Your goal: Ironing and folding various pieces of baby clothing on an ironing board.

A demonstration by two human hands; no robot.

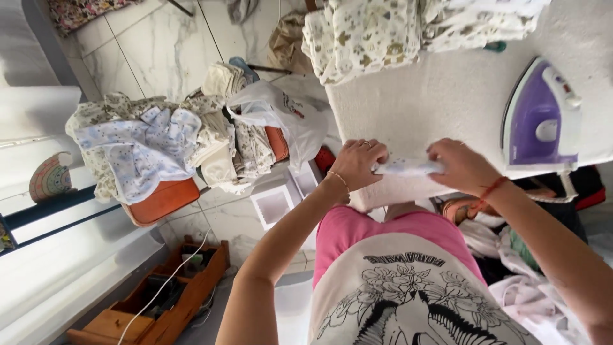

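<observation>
A small pale blue-white cloth (403, 168) lies bunched at the near edge of the white ironing board (434, 96). My left hand (357, 163), with a ring and a thin bracelet, grips its left end. My right hand (461, 166), with a red string at the wrist, grips its right end. A purple and white iron (541, 115) stands on its heel on the board, just right of my right hand. Folded patterned cloths (364, 35) are stacked at the board's far end.
A heap of printed laundry (153, 144) and a white plastic bag (281, 115) cover an orange stool (163, 201) at left. A wooden box (159, 300) with a white cable sits on the marble floor. More clothes (523, 281) pile up at lower right.
</observation>
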